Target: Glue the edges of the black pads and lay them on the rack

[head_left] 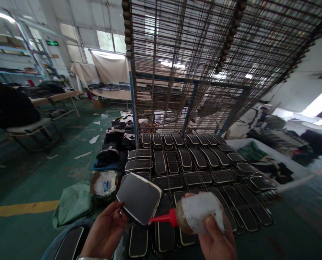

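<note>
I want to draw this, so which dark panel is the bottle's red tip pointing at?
The dark panel held up in the left hand: the red tip is at its bottom edge. Most others lie on the wire rack.

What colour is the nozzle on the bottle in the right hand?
The nozzle is bright red, seen best in the head view.

The top of the wire rack [192, 101] is cut off by the upper edge, and a seated person [11, 103] left of the rack is cropped by the left edge. In front of the rack, several fingers of the right hand [217, 240] are hidden by the bottle [200, 215], and fingertips of the left hand [109, 224] are covered by the dark panel [139, 198].
</note>
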`<state>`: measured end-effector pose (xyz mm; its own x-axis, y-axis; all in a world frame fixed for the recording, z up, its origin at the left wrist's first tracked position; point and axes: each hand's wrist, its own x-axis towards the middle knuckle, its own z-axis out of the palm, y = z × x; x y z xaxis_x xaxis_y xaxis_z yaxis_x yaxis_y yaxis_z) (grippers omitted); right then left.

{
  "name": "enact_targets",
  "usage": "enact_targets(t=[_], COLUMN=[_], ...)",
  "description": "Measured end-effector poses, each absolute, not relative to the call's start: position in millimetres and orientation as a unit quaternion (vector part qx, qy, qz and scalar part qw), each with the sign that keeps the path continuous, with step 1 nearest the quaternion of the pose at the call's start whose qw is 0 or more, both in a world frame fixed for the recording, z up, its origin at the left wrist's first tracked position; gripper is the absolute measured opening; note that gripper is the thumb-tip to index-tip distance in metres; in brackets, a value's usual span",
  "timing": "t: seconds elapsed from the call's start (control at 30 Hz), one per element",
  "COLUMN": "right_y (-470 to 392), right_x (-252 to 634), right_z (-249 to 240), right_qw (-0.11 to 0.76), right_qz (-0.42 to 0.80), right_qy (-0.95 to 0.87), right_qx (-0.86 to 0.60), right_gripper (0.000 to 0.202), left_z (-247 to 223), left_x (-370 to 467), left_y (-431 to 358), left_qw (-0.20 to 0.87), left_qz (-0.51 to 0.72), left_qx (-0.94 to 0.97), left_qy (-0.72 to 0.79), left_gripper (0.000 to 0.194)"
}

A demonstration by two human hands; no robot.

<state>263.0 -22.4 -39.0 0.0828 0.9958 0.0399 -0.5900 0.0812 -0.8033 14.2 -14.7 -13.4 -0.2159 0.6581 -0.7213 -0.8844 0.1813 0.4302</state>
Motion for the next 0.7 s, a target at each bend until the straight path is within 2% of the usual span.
enact_targets(t=[0.2,0.37,0.47,0.6,0.7], right_y=[-6,-15,-20,-15,-14], right_x=[272,264,256,252,250], right_z=[-18,-18,-35,-66,-83], right_qw=[0.708,0.695,0.675,0.569,0.513], right_qz=[0.516,0.536,0.604,0.761,0.821], right_qy=[-0.366,-0.349,-0.263,-0.126,-0.041], right_qx=[-0.313,-0.328,-0.332,-0.287,-0.248], right_gripper=[0.045,0.042,0.041,0.034,0.036], left_z=[-12,-14,-25,-44,-55], left_x=[16,14,9,3,13], left_y=[-21,-23,-23,-16,-6], left_qw=[0.609,0.611,0.600,0.590,0.578], left_qz=[0.634,0.641,0.658,0.670,0.675], left_qx=[-0.108,-0.114,-0.125,-0.145,-0.154], left_qy=[0.464,0.451,0.437,0.427,0.431], left_gripper=[0.030,0.030,0.027,0.025,0.025])
